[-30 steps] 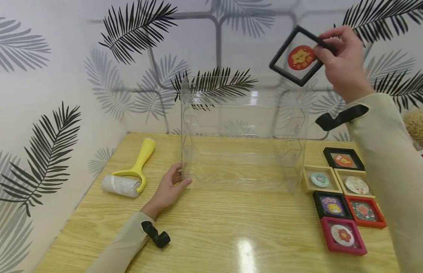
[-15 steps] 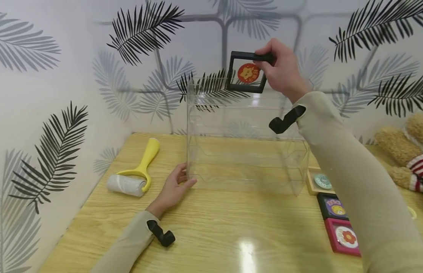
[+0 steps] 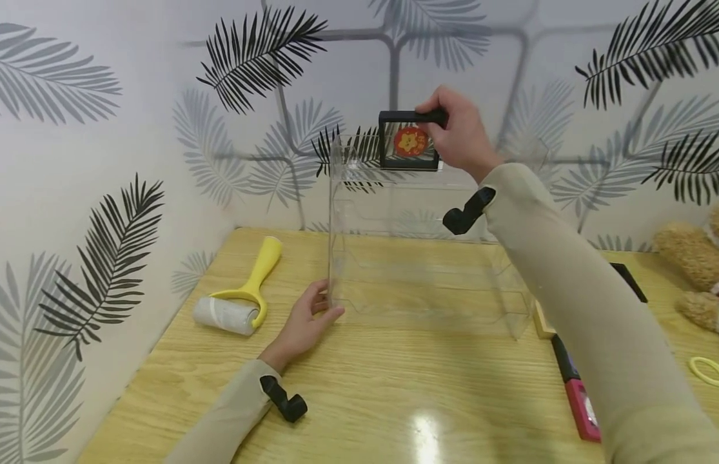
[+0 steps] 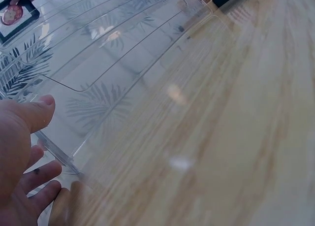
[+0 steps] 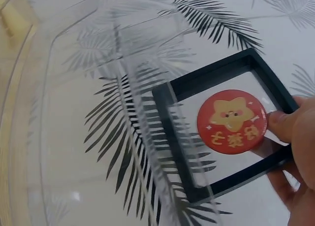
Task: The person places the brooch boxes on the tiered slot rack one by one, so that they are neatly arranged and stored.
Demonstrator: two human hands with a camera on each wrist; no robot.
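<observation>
A clear plastic rack (image 3: 423, 258) with slotted walls stands on the wooden table (image 3: 359, 399). My right hand (image 3: 458, 132) grips a black square frame (image 3: 408, 140) holding a red star badge (image 5: 231, 120), at the rack's top left edge (image 5: 147, 137). The frame's lower part sits behind the clear wall. My left hand (image 3: 304, 322) rests with relaxed fingers against the rack's lower left corner (image 4: 59, 154), thumb (image 4: 34, 113) on the front face. The frame (image 4: 17, 16) shows faintly through the plastic in the left wrist view.
A yellow-handled lint roller (image 3: 237, 303) lies left of the rack. Framed badges lie right of the rack, mostly hidden by my right sleeve; a red one (image 3: 582, 399) shows. A plush toy (image 3: 696, 270) and a yellow ring (image 3: 707, 370) are at the far right.
My right hand has carried the black frame from the upper right leftward and down to the rack's top left edge. The left hand has stayed at the rack's corner.
</observation>
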